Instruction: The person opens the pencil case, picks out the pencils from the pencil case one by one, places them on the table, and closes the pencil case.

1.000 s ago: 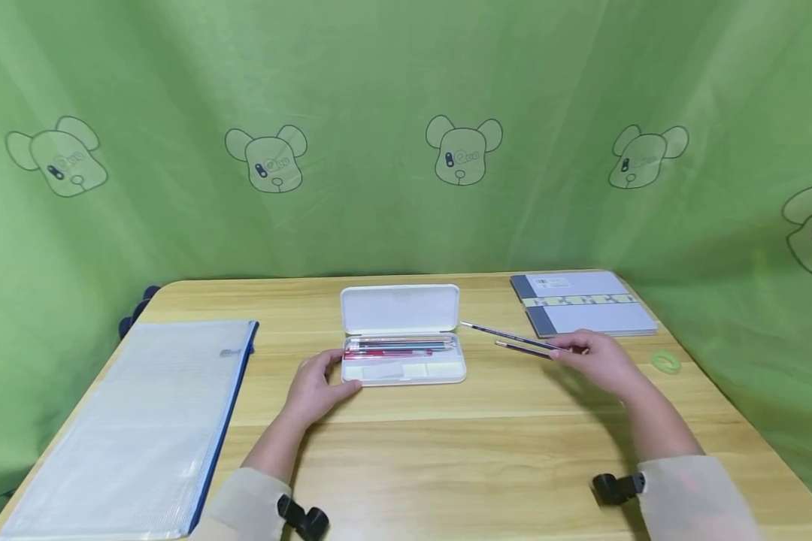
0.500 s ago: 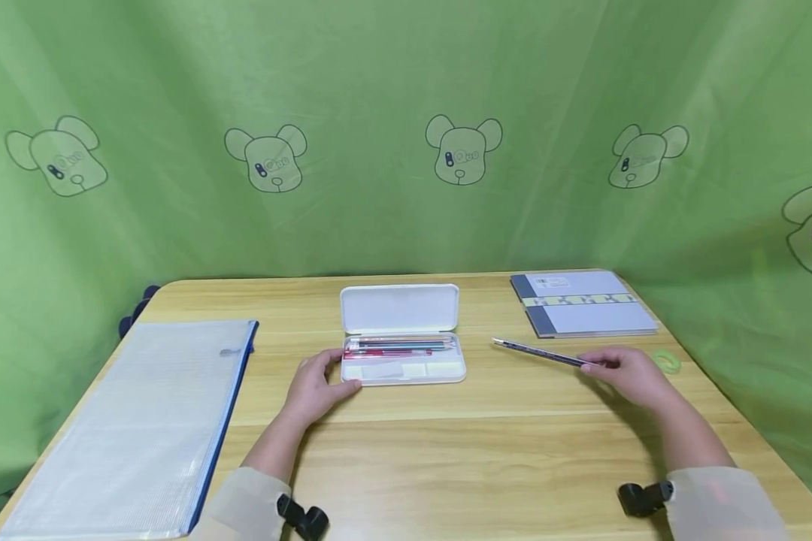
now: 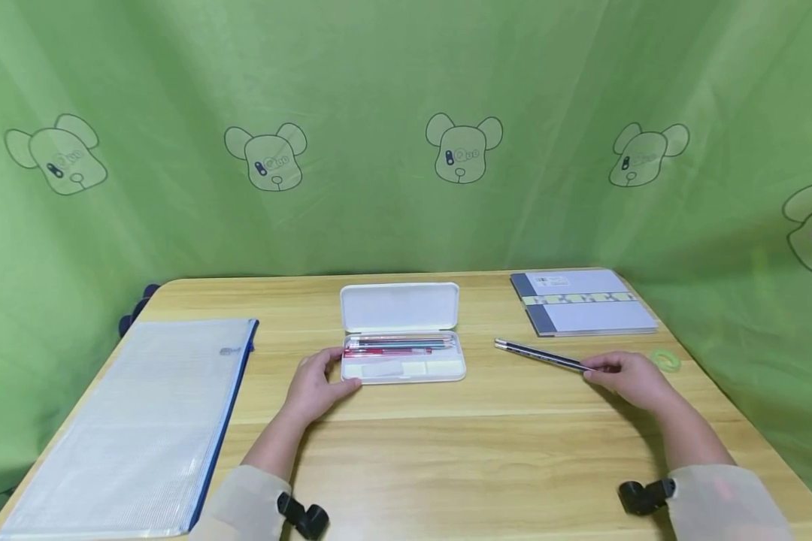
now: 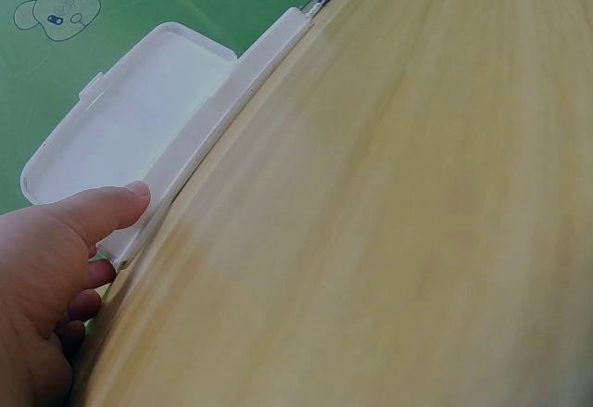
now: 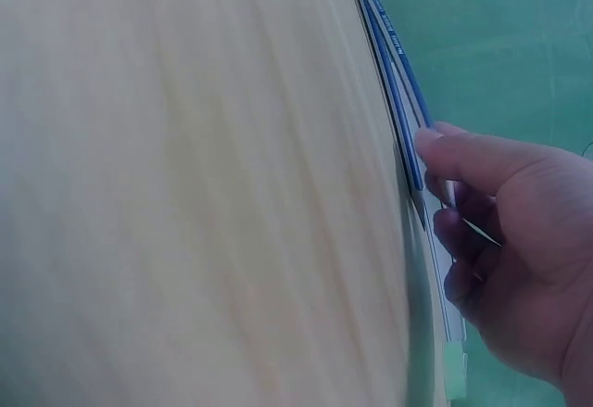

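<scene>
The open white pencil case [image 3: 403, 370] stands mid-table with its lid raised at the back. Several pencils [image 3: 406, 342] and a red pen [image 3: 389, 352] lie in its rear part, with a pale block [image 3: 382, 369] in front. My left hand [image 3: 316, 387] grips the case's left end, thumb on the front wall, as the left wrist view also shows. Right of the case, my right hand [image 3: 625, 379] pinches dark striped pencils [image 3: 540, 354] between thumb and fingers. Two of these pencils [image 5: 397, 82] show in the right wrist view, close over the tabletop and side by side.
A banded grey-and-white notebook [image 3: 582, 319] lies at the back right. Beside my right hand is a small green ring [image 3: 665, 361]. A translucent zip folder [image 3: 128, 421] with a blue edge covers the table's left side. Green curtain [image 3: 406, 225] hangs behind.
My right hand has moved right and toward me with the pencils. Their ends, spread apart at first, now lie together. My left hand stays on the pencil case.
</scene>
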Tool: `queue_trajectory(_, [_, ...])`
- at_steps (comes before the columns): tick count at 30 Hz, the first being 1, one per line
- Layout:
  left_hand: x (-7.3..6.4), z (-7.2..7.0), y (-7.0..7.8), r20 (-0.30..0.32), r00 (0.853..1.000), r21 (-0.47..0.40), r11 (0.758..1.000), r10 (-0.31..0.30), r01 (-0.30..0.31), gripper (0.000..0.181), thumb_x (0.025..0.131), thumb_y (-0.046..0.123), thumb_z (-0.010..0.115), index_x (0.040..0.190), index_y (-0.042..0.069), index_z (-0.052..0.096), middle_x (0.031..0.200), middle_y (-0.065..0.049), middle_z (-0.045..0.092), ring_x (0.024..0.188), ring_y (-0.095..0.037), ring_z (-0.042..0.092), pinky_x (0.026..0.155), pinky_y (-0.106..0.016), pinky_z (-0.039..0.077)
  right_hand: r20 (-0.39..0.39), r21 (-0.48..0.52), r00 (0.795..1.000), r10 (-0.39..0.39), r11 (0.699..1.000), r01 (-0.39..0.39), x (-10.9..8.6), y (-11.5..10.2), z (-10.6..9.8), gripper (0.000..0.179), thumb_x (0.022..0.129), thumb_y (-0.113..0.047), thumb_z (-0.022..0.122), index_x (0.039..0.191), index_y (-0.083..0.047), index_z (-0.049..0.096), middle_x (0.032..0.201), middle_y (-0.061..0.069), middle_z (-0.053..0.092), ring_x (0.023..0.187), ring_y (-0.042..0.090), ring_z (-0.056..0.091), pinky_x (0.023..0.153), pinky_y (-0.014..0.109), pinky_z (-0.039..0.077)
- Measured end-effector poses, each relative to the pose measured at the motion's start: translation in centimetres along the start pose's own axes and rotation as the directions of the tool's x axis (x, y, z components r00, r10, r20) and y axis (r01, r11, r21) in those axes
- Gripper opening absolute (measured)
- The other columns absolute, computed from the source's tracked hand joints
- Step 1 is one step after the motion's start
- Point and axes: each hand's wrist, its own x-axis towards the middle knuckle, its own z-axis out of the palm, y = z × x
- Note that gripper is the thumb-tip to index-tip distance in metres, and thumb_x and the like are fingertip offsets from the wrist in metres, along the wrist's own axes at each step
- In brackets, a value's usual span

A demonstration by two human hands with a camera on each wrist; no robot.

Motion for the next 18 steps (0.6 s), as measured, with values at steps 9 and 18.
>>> queue_trajectory(9, [0.11, 0.0, -0.04, -0.001, 1.0, -0.002, 1.0, -0.003, 0.003, 0.067, 0.078, 0.032, 0.081, 0.135, 0.008, 0.056, 0.121, -0.011, 0.064, 0.107, -0.026, 0.053, 0.097, -0.045, 0.046, 0.007, -0.035, 1.0, -0.01, 0.999, 0.01, 0.13, 0.26, 0.21, 0.034, 0.09, -0.025, 0.069, 0.111, 0.002, 0.07, 0.1, 0.016, 0.071, 0.092, 0.024, 0.063, 0.077, 0.035, 0.05])
queue_trajectory(18, [0.06, 0.04, -0.09, 0.002, 1.0, 0.0, 1.0, 0.003, -0.003, 0.066, 0.079, 0.032, 0.08, 0.135, 0.007, 0.057, 0.122, -0.012, 0.065, 0.107, -0.026, 0.053, 0.097, -0.046, 0.046, 0.021, -0.058, 0.999, -0.03, 0.998, 0.032, 0.11, 0.1, 0.36, 0.026, 0.09, -0.019, 0.067, 0.108, 0.0, 0.072, 0.104, 0.022, 0.07, 0.1, 0.042, 0.063, 0.085, 0.055, 0.051])
